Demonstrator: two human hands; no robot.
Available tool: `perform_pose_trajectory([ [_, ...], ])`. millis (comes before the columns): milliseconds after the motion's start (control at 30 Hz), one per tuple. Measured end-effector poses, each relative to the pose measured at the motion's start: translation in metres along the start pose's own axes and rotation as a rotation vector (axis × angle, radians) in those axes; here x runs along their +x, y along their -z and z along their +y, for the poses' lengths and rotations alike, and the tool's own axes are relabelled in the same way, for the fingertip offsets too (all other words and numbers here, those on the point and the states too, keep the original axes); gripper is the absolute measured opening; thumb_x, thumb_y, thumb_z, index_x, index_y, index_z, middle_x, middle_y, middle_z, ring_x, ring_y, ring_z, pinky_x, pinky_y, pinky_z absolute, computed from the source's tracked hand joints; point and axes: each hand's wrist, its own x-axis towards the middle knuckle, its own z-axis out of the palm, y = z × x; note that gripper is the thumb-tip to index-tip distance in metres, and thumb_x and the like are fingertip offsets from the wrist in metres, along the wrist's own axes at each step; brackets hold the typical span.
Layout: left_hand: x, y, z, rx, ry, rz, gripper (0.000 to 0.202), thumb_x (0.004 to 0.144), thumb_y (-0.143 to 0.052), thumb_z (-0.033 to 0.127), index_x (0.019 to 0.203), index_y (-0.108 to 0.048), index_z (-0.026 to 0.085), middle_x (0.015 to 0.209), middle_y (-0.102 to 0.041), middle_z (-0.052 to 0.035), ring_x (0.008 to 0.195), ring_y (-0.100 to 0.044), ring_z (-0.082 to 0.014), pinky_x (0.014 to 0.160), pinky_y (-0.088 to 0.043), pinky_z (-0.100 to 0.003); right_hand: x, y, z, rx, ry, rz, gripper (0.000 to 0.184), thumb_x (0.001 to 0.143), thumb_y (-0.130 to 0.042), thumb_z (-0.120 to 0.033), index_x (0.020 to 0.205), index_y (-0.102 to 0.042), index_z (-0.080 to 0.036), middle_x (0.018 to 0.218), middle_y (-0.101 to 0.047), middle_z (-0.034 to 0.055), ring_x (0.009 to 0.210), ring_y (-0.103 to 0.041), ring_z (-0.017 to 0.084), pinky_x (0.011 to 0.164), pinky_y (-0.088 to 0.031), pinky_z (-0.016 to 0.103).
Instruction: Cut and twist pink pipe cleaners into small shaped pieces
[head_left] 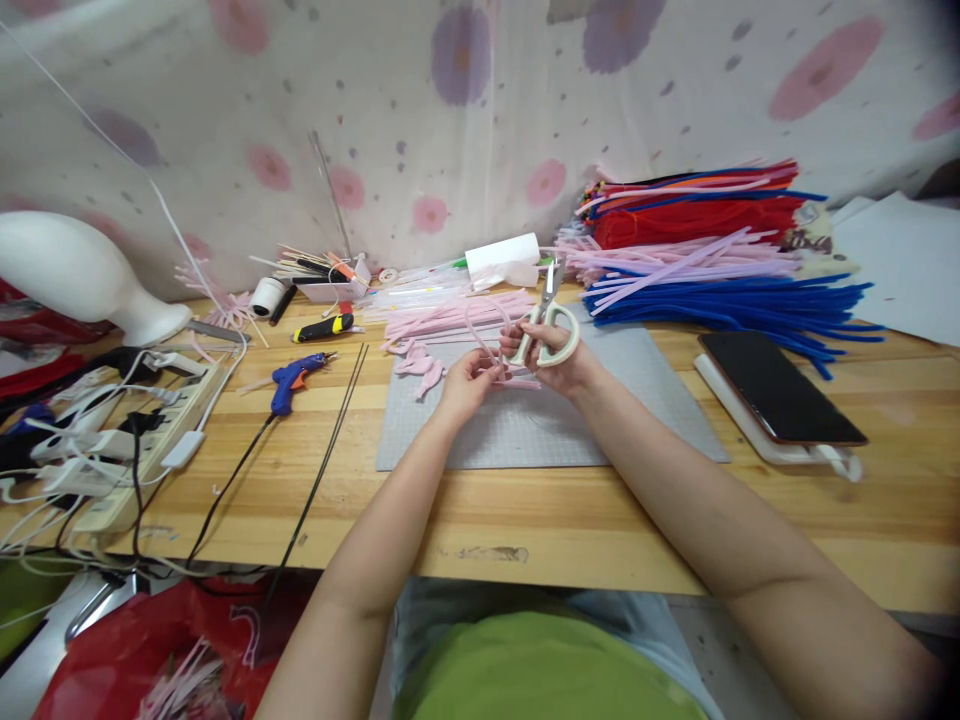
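My left hand (472, 383) is closed in a pinch on a pink pipe cleaner (474, 318), which bends up in a loop between my hands. Wrapped round the pale-handled scissors (559, 335) is my right hand (559, 362); the metal blades point up and away from me. The fingertips of both hands are close together over the grey cutting mat (480, 445). A shaped pink piece (421, 367) lies on the mat just left of my left hand. Behind my hands a bundle of pink pipe cleaners (457, 317) rests across the mat's far edge.
Red, pink and blue pipe cleaner bundles (727, 305) lie at the back right, with a phone (780, 388) on a white block nearer. To the left are a blue glue gun (292, 382), a yellow-black cutter (322, 328), thin dark rods (326, 460) and a cabled power strip (169, 435).
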Motion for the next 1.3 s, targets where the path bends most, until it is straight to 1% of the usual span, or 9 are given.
perform_pose_trajectory([
  [267,0.003,0.003,-0.005,0.074,0.051,0.071,0.017,0.062,-0.065,0.023,0.075,-0.064,0.012,0.066,-0.065,-0.0033,0.065,-0.062,-0.0154,0.066,-0.05,-0.029,-0.001,0.006,-0.017,-0.264,-0.038,0.063,0.024,0.056,-0.071,-0.024,0.073,-0.057,-0.016,0.072,-0.064,0.0032,0.062,-0.062,0.014,0.065,-0.052,0.03],
  [467,0.001,0.011,0.001,0.006,0.03,0.234,0.014,0.064,-0.063,0.022,0.073,-0.063,0.011,0.102,-0.064,-0.0093,0.07,-0.064,-0.0152,0.065,-0.052,-0.031,-0.003,0.055,-0.059,-1.347,-0.129,0.5,0.02,0.06,-0.068,-0.031,0.066,-0.058,-0.014,0.061,-0.059,0.0084,0.067,-0.061,0.024,0.061,-0.046,0.034],
  [533,-0.001,0.013,0.002,-0.012,0.03,0.251,0.015,0.065,-0.063,0.022,0.074,-0.063,0.011,0.107,-0.062,-0.0101,0.071,-0.064,-0.015,0.064,-0.052,-0.03,-0.003,0.068,-0.062,-1.709,-0.19,0.546,0.021,0.062,-0.065,-0.034,0.06,-0.06,-0.014,0.06,-0.058,0.0127,0.074,-0.06,0.031,0.063,-0.045,0.038],
  [633,-0.003,0.015,0.004,-0.053,0.081,0.238,0.016,0.065,-0.064,0.021,0.078,-0.063,0.01,0.096,-0.065,-0.0085,0.072,-0.064,-0.0152,0.062,-0.052,-0.028,-0.003,0.072,-0.053,-1.896,-0.223,0.538,0.023,0.065,-0.061,-0.034,0.069,-0.065,-0.012,0.066,-0.06,0.0174,0.075,-0.06,0.033,0.062,-0.043,0.039],
  [767,-0.006,0.018,0.004,-0.164,0.2,0.16,0.02,0.065,-0.064,0.015,0.085,-0.063,0.01,0.075,-0.066,-0.0048,0.074,-0.065,-0.0153,0.061,-0.052,-0.024,-0.003,0.066,-0.042,-1.921,-0.187,0.578,0.036,0.065,-0.061,-0.037,0.085,-0.064,-0.008,0.077,-0.061,0.0213,0.076,-0.06,0.033,0.06,-0.042,0.037],
  [967,-0.008,0.021,0.008,-0.194,0.234,0.138,0.02,0.066,-0.066,0.016,0.084,-0.063,0.01,0.077,-0.066,-0.0053,0.076,-0.065,-0.0144,0.062,-0.053,-0.022,-0.005,0.06,-0.05,-1.978,-0.032,0.501,0.03,0.068,-0.06,-0.037,0.083,-0.064,-0.011,0.087,-0.063,0.0182,0.083,-0.058,0.029,0.067,-0.041,0.037],
  [1067,-0.008,0.018,0.008,-0.183,0.215,0.11,0.021,0.065,-0.067,0.017,0.084,-0.063,0.01,0.079,-0.066,-0.0057,0.077,-0.065,-0.0154,0.062,-0.053,-0.023,-0.006,0.044,-0.045,-1.7,0.06,0.389,0.028,0.07,-0.058,-0.04,0.083,-0.066,-0.016,0.083,-0.065,0.0101,0.075,-0.058,0.021,0.066,-0.041,0.033],
  [1167,-0.009,0.012,0.009,-0.141,0.209,0.07,0.021,0.064,-0.068,0.018,0.083,-0.063,0.01,0.079,-0.067,-0.0059,0.075,-0.065,-0.0156,0.06,-0.052,-0.023,-0.007,0.02,-0.023,-1.247,0.075,0.119,0.033,0.072,-0.054,-0.043,0.087,-0.065,-0.016,0.077,-0.064,0.0055,0.059,-0.054,0.012,0.056,-0.042,0.026],
  [1300,-0.011,0.005,0.01,-0.061,0.223,0.0,0.022,0.061,-0.069,0.02,0.08,-0.065,0.01,0.077,-0.067,-0.0062,0.072,-0.064,-0.0161,0.059,-0.051,-0.025,-0.006,-0.004,0.013,-1.071,0.073,-0.014,0.029,0.07,-0.054,-0.04,0.082,-0.063,-0.015,0.069,-0.063,0.002,0.056,-0.052,0.011,0.052,-0.04,0.022],
])
